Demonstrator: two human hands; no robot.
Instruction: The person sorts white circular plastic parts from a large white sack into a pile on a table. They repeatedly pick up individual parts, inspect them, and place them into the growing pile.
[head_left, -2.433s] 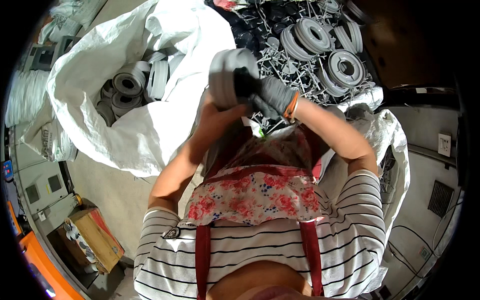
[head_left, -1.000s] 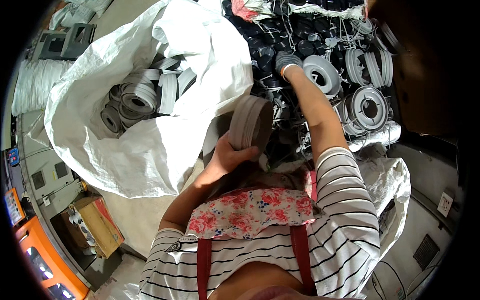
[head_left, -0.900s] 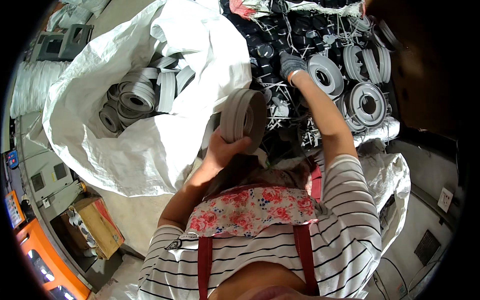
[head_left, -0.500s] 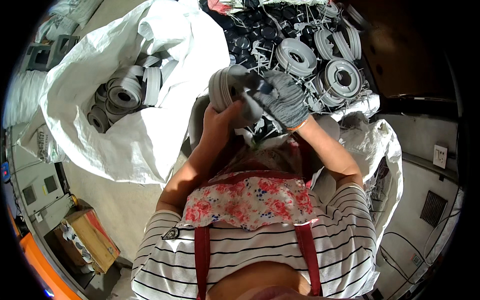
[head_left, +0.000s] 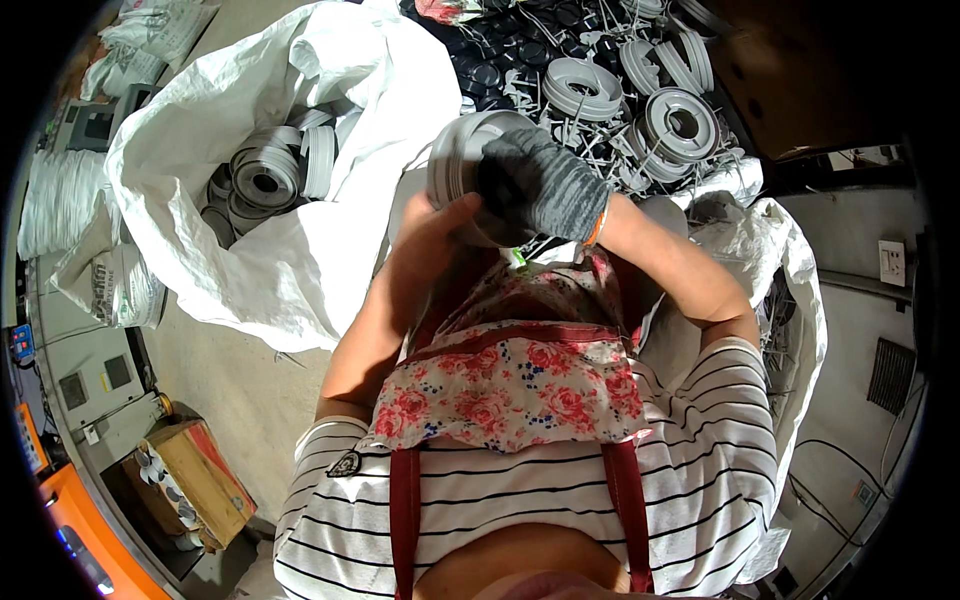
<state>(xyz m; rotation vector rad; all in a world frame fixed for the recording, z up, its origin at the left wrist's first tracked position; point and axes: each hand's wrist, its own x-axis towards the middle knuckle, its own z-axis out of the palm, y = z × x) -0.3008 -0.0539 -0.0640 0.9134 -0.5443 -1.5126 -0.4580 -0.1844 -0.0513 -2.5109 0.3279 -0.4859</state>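
Observation:
A light grey ribbed plastic ring (head_left: 452,165) is held up in front of my lap. My bare left hand (head_left: 432,228) grips its near left side, thumb across the rim. My right hand (head_left: 552,188), in a grey knitted glove, is closed and lies over the ring's right side. Its fingertips reach into the dark middle of the ring, so what they pinch is hidden. Beyond my hands spreads a heap of black round caps (head_left: 487,75) and thin grey plastic scraps. More grey rings (head_left: 582,90) lie on that heap.
On the left, a big open white woven sack (head_left: 250,290) contains several similar grey rings (head_left: 264,182). Another white sack (head_left: 800,300) with scraps stands by my right elbow. A cardboard box (head_left: 205,480) sits on the floor at lower left, near an orange machine (head_left: 90,540).
My gloved hand has moved in against the ring, its fingertips now at the middle. The ring has turned slightly in my left hand. The whole view has shifted a little.

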